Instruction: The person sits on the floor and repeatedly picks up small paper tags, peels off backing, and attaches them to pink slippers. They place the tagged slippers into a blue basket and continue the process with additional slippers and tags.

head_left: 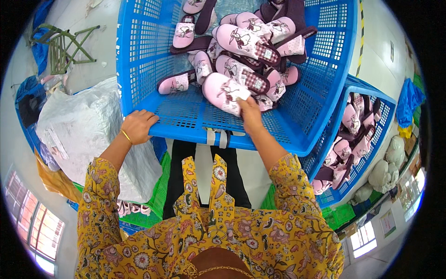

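Before me is a big blue plastic crate (312,100) with perforated walls, holding a loose heap of pink and white slippers (237,39) with dark soles and printed figures. My left hand (138,127) grips the crate's near left rim, fingers folded over the edge. Inside the near part of the crate, my right hand (251,116) is closed on the open end of one pink slipper (219,93). That slipper is at the near side of the heap; my fingers partly cover its heel end. Strips of cloth (217,138) are tied around the crate's near rim.
At right, a second blue crate (388,109) holds more such slippers. A white wrapped bundle (79,125) stands to the left, with a folding stool (62,49) farther off. Green crates (341,215) show low on both sides. White sacks (388,165) lie at far right.
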Motion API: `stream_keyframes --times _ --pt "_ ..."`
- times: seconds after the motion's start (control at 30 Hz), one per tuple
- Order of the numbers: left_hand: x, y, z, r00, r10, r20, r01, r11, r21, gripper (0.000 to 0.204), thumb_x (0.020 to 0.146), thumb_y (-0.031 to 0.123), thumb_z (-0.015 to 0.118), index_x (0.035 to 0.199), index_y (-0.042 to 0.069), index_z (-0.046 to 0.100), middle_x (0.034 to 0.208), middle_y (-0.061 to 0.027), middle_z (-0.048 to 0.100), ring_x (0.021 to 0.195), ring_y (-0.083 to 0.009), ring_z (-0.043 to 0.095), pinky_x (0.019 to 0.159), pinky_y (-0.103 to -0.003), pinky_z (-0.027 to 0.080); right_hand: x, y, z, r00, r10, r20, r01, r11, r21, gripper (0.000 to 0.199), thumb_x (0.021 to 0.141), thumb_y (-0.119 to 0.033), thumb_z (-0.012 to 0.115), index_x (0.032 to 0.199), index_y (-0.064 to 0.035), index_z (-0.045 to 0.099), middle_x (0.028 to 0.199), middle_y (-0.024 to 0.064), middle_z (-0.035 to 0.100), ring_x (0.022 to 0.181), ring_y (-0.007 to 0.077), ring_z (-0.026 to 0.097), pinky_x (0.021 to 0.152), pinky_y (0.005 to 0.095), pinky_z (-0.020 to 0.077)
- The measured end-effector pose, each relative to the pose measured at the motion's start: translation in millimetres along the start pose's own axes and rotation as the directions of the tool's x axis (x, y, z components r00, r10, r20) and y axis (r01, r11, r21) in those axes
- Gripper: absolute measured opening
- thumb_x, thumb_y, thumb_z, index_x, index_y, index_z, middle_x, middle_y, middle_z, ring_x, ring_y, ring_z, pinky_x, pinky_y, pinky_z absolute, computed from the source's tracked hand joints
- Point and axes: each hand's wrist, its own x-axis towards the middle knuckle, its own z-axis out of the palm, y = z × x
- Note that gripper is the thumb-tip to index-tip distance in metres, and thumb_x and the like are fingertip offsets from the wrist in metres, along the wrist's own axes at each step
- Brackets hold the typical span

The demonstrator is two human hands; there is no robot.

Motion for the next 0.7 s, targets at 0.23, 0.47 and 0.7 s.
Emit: stream_keyframes --times 0.23,0.47,0.7 --pt "0 3 -8 0.997 -0.026 0.067 0.029 0.999 -0.04 0.054 0.07 0.036 0.078 0.115 0.011 0.062 0.109 -0.0065 0.064 0.1 -0.0252 0.061 0.086 -0.038 0.048 51 45 42 0.993 -0.042 0.113 0.118 0.539 -0.834 0.04 0.08 -0.035 0.07 0.091 0.0024 0.062 0.085 0.0233 0.066 0.082 0.0366 0.065 0.076 0.0434 0.0499" --pt "56 18 3 0.959 -0.266 -0.094 0.149 0.761 -0.632 0.054 0.082 0.042 0.068 0.121 0.006 0.06 0.123 -0.0137 0.062 0.114 -0.0339 0.057 0.097 -0.043 0.045 55 39 33 0.982 0.105 0.16 0.092 0.473 -0.876 0.046 0.081 -0.041 0.068 0.093 0.0037 0.064 0.087 0.0254 0.067 0.086 0.0396 0.066 0.079 0.0446 0.0507" --pt "156 -42 38 0.862 -0.504 0.057 0.416 0.637 -0.649 0.047 0.086 0.031 0.069 0.126 0.007 0.059 0.119 -0.0181 0.063 0.109 -0.0288 0.062 0.093 -0.037 0.049 48 33 77 0.973 0.219 -0.075 -0.223 0.799 -0.559 0.039 0.086 -0.037 0.072 0.103 -0.0019 0.067 0.079 0.0072 0.065 0.066 0.0131 0.056 0.06 0.0282 0.0473"
